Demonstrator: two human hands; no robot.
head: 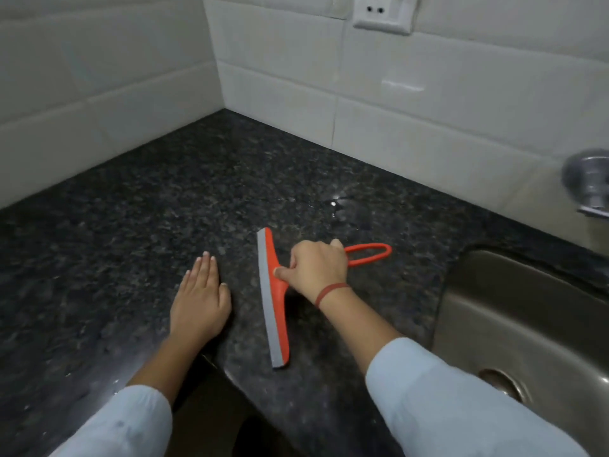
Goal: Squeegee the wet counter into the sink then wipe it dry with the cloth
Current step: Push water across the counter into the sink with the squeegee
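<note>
My table [138, 206] runs dark and speckled into a tiled corner, white wall tiles [108, 77] closing it off at the back and on the left. Plenty of bare stone out ahead and to my left, all the way into that corner. On the right the sink [487, 311] drops away, its rim just beyond my right forearm, drain [504, 384] showing near the bottom. The near edge of the table curves in under my arms. A small wet glint [333, 203] shines on the stone beyond the tool.

The orange squeegee [276, 291] lies blade-down on the table between my hands, grey rubber edge facing left, its looped handle end [369, 253] pointing right toward the sink. My right hand [316, 268] is closed around the handle just behind the blade, thumb pressed at the neck, wrist bent, a red thread band [329, 291] on it. My left hand [201, 301] lies flat, palm down, fingers together and pointing away, holding nothing, just left of the blade. Both sleeves [461, 400] are pale. A tap [590, 183] juts in at the right edge, a socket [382, 11] up on the wall.
</note>
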